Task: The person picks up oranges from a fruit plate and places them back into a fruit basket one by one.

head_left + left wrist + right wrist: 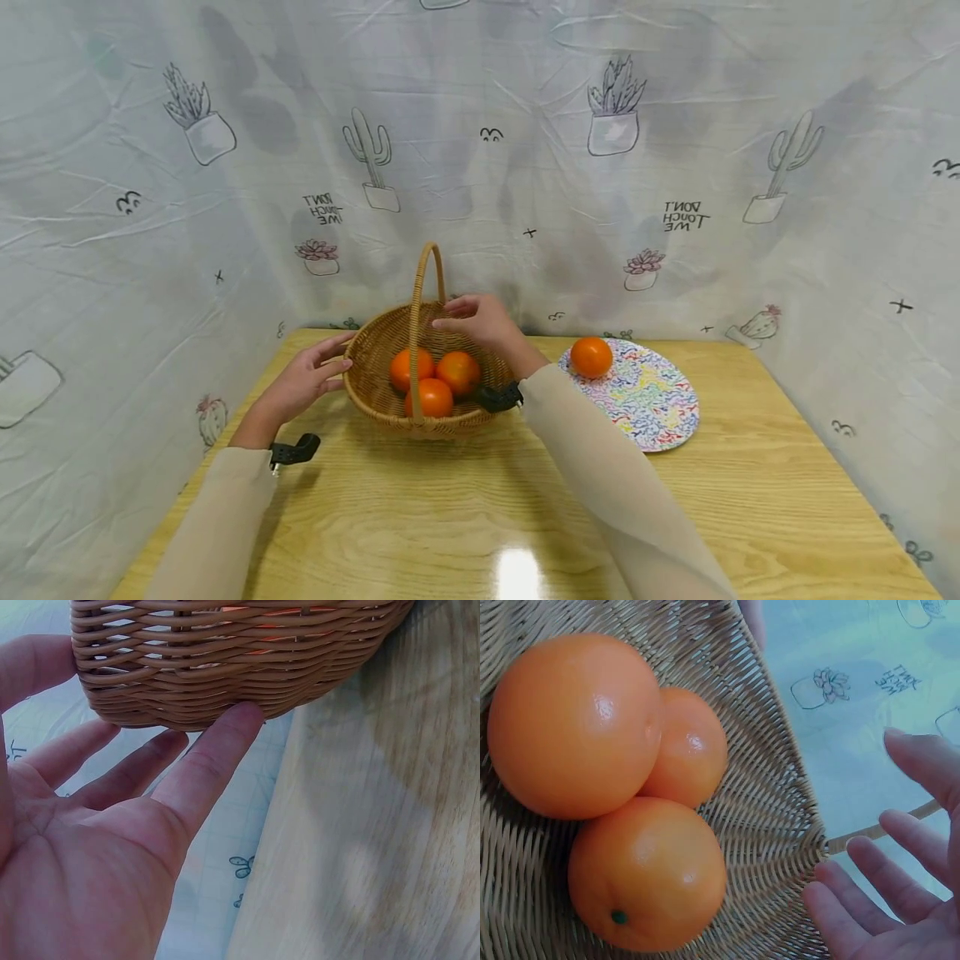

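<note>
A wicker basket [382, 406] with a tall arched handle [417, 333] stands toward the back of the table, and several fingertips of my left hand [306, 379] rest against its left end. From the left wrist view, the thumb and fingers of that hand are extended along the woven side [225, 675]. Three oranges [430, 398] lie together inside the basket; in the right wrist view one orange [646, 874] shows its green stem spot. Over the basket's back right rim is my right hand [487, 323], its fingers loosely extended and nothing in them, fingertips close to the rim.
To the right of the basket, an oval mat [652, 400] with a multicoloured squiggle pattern lies on the wooden table [420, 517]. A single orange [592, 357] sits at its back left edge. Pale cloth [480, 167] printed with potted plants hangs behind and at both sides.
</note>
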Demonstrator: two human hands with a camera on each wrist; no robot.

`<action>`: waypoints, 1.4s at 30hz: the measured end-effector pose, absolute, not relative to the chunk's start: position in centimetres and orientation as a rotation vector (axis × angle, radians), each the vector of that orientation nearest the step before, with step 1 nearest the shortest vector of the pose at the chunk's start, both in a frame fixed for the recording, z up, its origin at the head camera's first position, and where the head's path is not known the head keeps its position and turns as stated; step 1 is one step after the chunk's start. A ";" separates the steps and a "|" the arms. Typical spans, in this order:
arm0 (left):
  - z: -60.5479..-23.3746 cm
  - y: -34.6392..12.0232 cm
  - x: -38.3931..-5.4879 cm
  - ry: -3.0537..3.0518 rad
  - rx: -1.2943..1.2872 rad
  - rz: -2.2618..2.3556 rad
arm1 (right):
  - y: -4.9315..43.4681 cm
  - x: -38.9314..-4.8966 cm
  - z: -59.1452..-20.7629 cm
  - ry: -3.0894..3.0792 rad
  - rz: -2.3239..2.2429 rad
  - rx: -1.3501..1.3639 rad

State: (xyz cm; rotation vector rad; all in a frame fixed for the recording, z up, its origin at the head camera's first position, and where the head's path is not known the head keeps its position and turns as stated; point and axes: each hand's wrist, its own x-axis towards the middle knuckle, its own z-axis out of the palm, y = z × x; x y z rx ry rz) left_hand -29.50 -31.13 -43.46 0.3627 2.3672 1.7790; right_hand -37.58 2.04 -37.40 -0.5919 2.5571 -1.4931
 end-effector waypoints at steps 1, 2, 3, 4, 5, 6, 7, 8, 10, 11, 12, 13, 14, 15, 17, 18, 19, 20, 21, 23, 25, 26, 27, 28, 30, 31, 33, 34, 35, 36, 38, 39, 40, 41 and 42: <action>-43.5 -31.2 -29.5 2.373 0.362 1.774 | 2.1 -37.5 -37.3 2.554 -1.498 -0.594; -43.5 -31.2 -29.4 2.377 0.362 1.771 | 2.2 -37.3 -37.1 2.557 -1.501 -0.597; -43.5 -31.2 -29.4 2.383 0.361 1.769 | 2.3 -37.2 -37.0 2.557 -1.506 -0.599; -43.5 -31.2 -29.4 2.386 0.365 1.768 | 2.4 -37.1 -36.8 2.556 -1.509 -0.601; -43.4 -31.2 -29.4 2.389 0.368 1.767 | 2.5 -36.9 -36.7 2.551 -1.519 -0.600; -43.4 -31.2 -29.3 2.389 0.369 1.769 | 2.6 -36.7 -36.5 2.543 -1.530 -0.599; -43.4 -31.2 -29.3 2.386 0.369 1.774 | 2.7 -36.6 -36.4 2.540 -1.538 -0.600; -43.4 -31.2 -29.3 2.385 0.368 1.777 | 2.9 -36.5 -36.3 2.536 -1.549 -0.598; -43.5 -31.2 -29.4 2.384 0.372 1.777 | 3.3 -36.3 -36.0 2.517 -1.583 -0.599; -43.5 -31.2 -29.4 2.385 0.374 1.776 | 3.5 -36.2 -36.0 2.512 -1.596 -0.598; -43.6 -31.2 -29.4 2.385 0.371 1.777 | 3.8 -36.2 -35.9 2.505 -1.609 -0.600; -43.6 -31.2 -29.4 2.387 0.366 1.777 | 4.0 -36.2 -35.9 2.491 -1.629 -0.598; -43.6 -31.2 -29.5 2.388 0.364 1.775 | 4.3 -36.1 -35.8 2.473 -1.650 -0.595; -43.6 -31.2 -29.5 2.388 0.361 1.774 | 4.6 -36.0 -35.8 2.464 -1.662 -0.591; -43.7 -31.2 -29.4 2.392 0.368 1.771 | 5.2 -35.9 -35.7 2.449 -1.687 -0.580; -43.7 -31.2 -29.4 2.391 0.365 1.775 | 5.6 -35.8 -35.6 2.439 -1.703 -0.573; -43.7 -31.2 -29.4 2.392 0.366 1.779 | 5.9 -35.7 -35.6 2.437 -1.717 -0.561; -43.7 -31.2 -29.4 2.392 0.371 1.780 | 6.3 -35.6 -35.5 2.439 -1.729 -0.549; -43.7 -31.2 -29.3 2.390 0.376 1.782 | 6.7 -35.5 -35.5 2.449 -1.736 -0.538; -43.7 -31.1 -29.3 2.386 0.379 1.789 | 7.5 -35.4 -35.4 2.443 -1.776 -0.513; -43.7 -31.1 -29.4 2.379 0.378 1.800 | 8.4 -35.3 -35.3 2.448 -1.804 -0.493; -43.6 -31.1 -29.3 2.375 0.379 1.802 | 8.8 -35.3 -35.3 2.452 -1.817 -0.490; -43.6 -31.0 -29.4 2.373 0.378 1.806 | 9.3 -35.3 -35.3 2.459 -1.824 -0.487; -43.6 -31.1 -29.4 2.374 0.379 1.808 | 9.7 -35.3 -35.3 2.461 -1.838 -0.484; -43.6 -31.1 -29.3 2.377 0.374 1.810 | 10.7 -35.3 -35.5 2.464 -1.853 -0.467; -43.7 -31.2 -29.4 2.380 0.377 1.809 | 11.2 -35.3 -35.5 2.464 -1.864 -0.454; -43.7 -31.2 -29.3 2.381 0.379 1.805 | 12.2 -35.1 -35.6 2.477 -1.866 -0.431; -43.7 -31.3 -29.3 2.381 0.386 1.801 | 12.7 -35.1 -35.7 2.481 -1.870 -0.422; -43.7 -31.3 -29.3 2.380 0.385 1.800 | 13.2 -35.0 -35.8 2.484 -1.870 -0.408; -43.7 -31.2 -29.3 2.376 0.389 1.800 | 13.7 -35.0 -35.9 2.497 -1.866 -0.400; -43.8 -31.2 -29.3 2.372 0.390 1.800 | 14.6 -34.9 -36.2 2.524 -1.854 -0.402; -43.8 -31.2 -29.3 2.372 0.388 1.800 | 15.1 -34.9 -36.4 2.535 -1.852 -0.402; -43.8 -31.2 -29.4 2.373 0.386 1.798 | 15.5 -35.0 -36.7 2.538 -1.859 -0.397; -43.7 -31.2 -29.4 2.376 0.379 1.801 | 15.9 -35.0 -37.0 2.549 -1.855 -0.388; -43.7 -31.2 -29.4 2.379 0.376 1.799 | 16.3 -35.1 -37.2 2.561 -1.855 -0.379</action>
